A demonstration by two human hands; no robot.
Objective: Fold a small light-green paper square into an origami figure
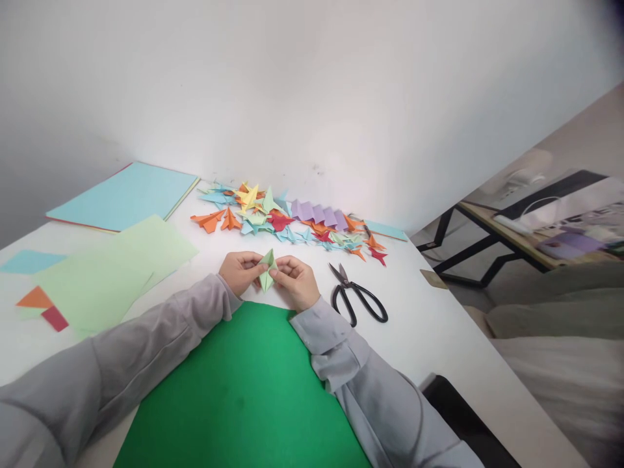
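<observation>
A small light-green piece of folded origami paper point(266, 276), diamond-shaped with a crease down its middle, is held upright between my two hands. My left hand point(242, 272) pinches its left edge between thumb and fingers. From the other side, my right hand point(296, 281) grips the right edge, thumb across the front. Just below both hands lies a large green sheet point(244, 390), partly covered by my sleeved forearms. Black-handled scissors point(348, 289) rest on the table to the right of my right hand, blades slightly apart.
Folded paper figures point(280, 221) in several colours are heaped along the wall, with a purple pleated strip point(319, 213) among them. A stack of blue sheets point(127, 195), light-green sheets point(92, 286) and small scraps point(36, 298) lie left. A black object point(463, 416) is near the right edge.
</observation>
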